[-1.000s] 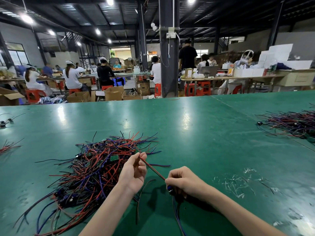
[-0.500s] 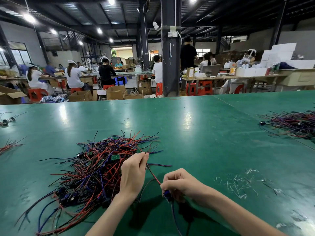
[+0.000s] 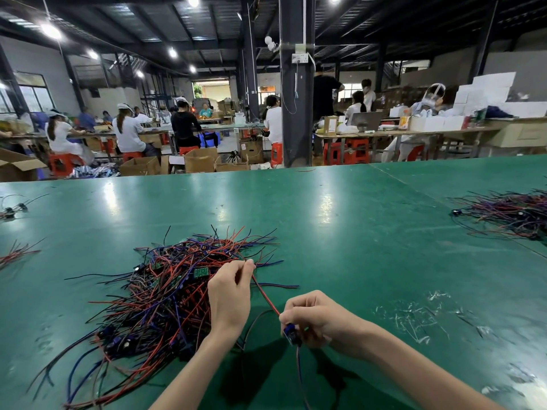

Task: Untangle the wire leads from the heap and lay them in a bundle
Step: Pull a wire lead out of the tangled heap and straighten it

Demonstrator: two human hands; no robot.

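Between the 2 hands a red lead (image 3: 265, 297) is held taut. Its far end is pinched by the thumb and fingertips (image 3: 247, 263) of the left hand (image 3: 229, 294) at the near edge of the heap (image 3: 165, 297), and its near end, by a small blue connector (image 3: 291, 335), is gripped in the curled fingers of the right hand (image 3: 316, 319). A thin dark wire (image 3: 254, 321) is looped under the red one and trails off toward the near table edge; whether it belongs to the same lead cannot be told. Trouble is most likely where the lead meets the heap. If neighbouring strands are crossed over it there, a hard pull would probably drag out a clump, or tighten a knot. A green board (image 3: 201, 272) lies just beside the left fingers, and a wire caught on it could be strained at its joint. The trailing wire could also be snagged under the right wrist. On the green table (image 3: 355, 232) a second pile (image 3: 509, 211) lies well apart to the right; if that is the bundle, which cannot be told, the lead might be dropped askew on the long reach.
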